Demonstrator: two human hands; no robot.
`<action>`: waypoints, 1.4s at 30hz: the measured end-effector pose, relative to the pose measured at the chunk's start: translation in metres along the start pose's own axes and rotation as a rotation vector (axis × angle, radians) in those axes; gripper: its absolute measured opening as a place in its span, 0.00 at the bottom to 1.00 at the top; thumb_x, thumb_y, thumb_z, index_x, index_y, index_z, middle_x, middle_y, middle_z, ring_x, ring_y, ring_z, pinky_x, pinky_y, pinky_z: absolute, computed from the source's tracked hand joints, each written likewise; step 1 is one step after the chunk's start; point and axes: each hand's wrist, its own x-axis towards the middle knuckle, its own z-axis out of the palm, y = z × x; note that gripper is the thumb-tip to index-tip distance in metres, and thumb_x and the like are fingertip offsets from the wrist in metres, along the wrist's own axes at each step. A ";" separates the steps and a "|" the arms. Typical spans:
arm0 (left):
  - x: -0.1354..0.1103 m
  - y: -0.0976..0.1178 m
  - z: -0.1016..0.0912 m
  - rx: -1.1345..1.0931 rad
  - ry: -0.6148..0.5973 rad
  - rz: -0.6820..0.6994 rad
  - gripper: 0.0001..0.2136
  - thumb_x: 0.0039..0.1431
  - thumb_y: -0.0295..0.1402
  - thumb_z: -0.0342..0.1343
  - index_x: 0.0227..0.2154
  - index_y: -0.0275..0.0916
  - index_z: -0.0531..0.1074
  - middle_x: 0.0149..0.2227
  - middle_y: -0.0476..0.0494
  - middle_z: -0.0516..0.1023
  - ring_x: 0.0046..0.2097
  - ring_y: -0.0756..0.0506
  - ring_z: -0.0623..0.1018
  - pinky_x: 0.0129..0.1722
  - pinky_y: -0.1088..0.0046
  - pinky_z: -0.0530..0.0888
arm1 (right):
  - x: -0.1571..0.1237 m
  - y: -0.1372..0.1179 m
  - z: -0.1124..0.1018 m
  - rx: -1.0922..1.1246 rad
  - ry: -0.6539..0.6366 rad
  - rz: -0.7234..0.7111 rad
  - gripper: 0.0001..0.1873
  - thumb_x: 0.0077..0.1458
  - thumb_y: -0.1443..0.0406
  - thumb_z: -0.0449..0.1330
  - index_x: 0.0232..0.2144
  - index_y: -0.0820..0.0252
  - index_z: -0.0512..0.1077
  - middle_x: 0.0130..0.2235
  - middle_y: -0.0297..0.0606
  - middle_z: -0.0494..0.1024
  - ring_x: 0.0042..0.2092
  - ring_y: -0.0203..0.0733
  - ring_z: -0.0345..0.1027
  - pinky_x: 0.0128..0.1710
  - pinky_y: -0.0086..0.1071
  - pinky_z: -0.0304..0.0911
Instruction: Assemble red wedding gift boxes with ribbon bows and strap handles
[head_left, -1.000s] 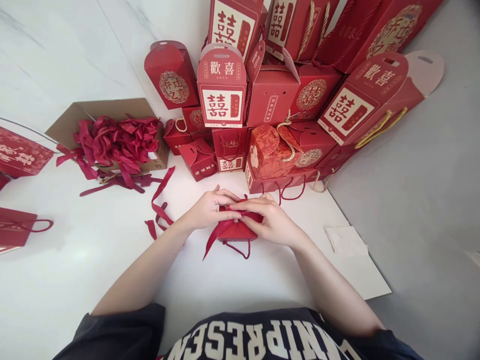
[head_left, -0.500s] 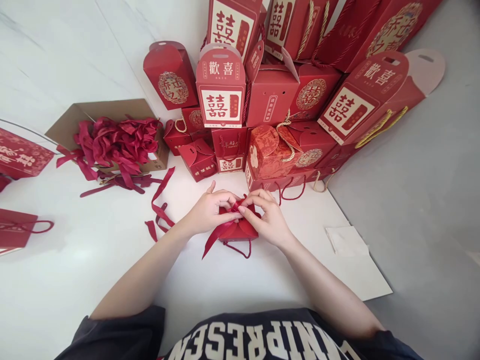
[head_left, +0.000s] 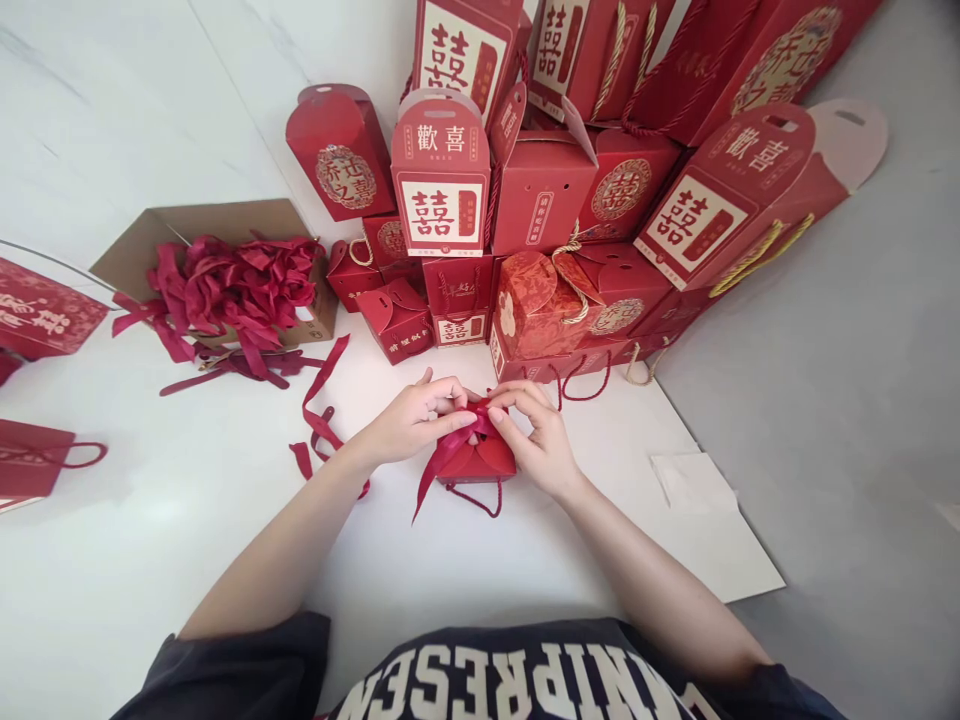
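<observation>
A small red gift box (head_left: 476, 462) sits on the white table in front of me, its cord handle (head_left: 476, 505) hanging toward me. Across its top lies a red satin ribbon (head_left: 442, 455), one tail trailing down over the left front. My left hand (head_left: 420, 418) pinches the ribbon between thumb and fingers on the left side of the knot. From the right, my right hand (head_left: 536, 430) pinches the ribbon close to the same knot. The fingers partly hide the knot and the far side of the box.
Stacked red gift boxes (head_left: 442, 180) stand behind. At left is a cardboard box (head_left: 124, 250) heaped with red ribbons (head_left: 232, 285). A loose ribbon (head_left: 319, 395) lies beside my left forearm, a white tissue (head_left: 694, 482) at right. A red bag (head_left: 34, 460) sits far left.
My hands have moved slightly apart, drawing the ribbon outward and showing more of the knot. The left tail has swung a little to the right. The box stays in place.
</observation>
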 end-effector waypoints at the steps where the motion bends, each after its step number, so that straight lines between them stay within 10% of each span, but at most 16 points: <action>1: 0.000 -0.001 -0.001 0.013 -0.004 0.010 0.10 0.66 0.38 0.51 0.32 0.40 0.60 0.33 0.49 0.83 0.37 0.48 0.79 0.66 0.51 0.46 | 0.000 0.000 0.001 0.015 -0.012 -0.003 0.04 0.60 0.61 0.61 0.35 0.54 0.75 0.45 0.39 0.76 0.49 0.46 0.68 0.54 0.46 0.59; 9: -0.001 0.000 -0.003 -0.139 -0.070 -0.043 0.09 0.65 0.38 0.52 0.34 0.39 0.63 0.37 0.44 0.79 0.42 0.46 0.79 0.55 0.58 0.66 | 0.002 0.011 0.006 0.183 -0.072 -0.070 0.01 0.58 0.66 0.63 0.34 0.54 0.75 0.46 0.40 0.78 0.49 0.43 0.72 0.55 0.43 0.64; 16: 0.000 0.004 0.001 -0.273 -0.019 -0.110 0.11 0.64 0.40 0.54 0.33 0.37 0.66 0.36 0.45 0.74 0.38 0.48 0.75 0.41 0.70 0.71 | 0.011 0.014 -0.015 0.064 -0.286 -0.271 0.06 0.60 0.68 0.62 0.35 0.50 0.78 0.40 0.33 0.82 0.51 0.44 0.71 0.65 0.50 0.48; 42: -0.010 0.016 0.044 0.457 0.440 0.145 0.08 0.56 0.19 0.52 0.32 0.39 0.67 0.35 0.49 0.71 0.34 0.51 0.73 0.36 0.75 0.71 | 0.007 0.008 -0.013 0.105 -0.285 -0.172 0.03 0.61 0.67 0.59 0.37 0.53 0.72 0.40 0.34 0.78 0.45 0.40 0.72 0.64 0.47 0.51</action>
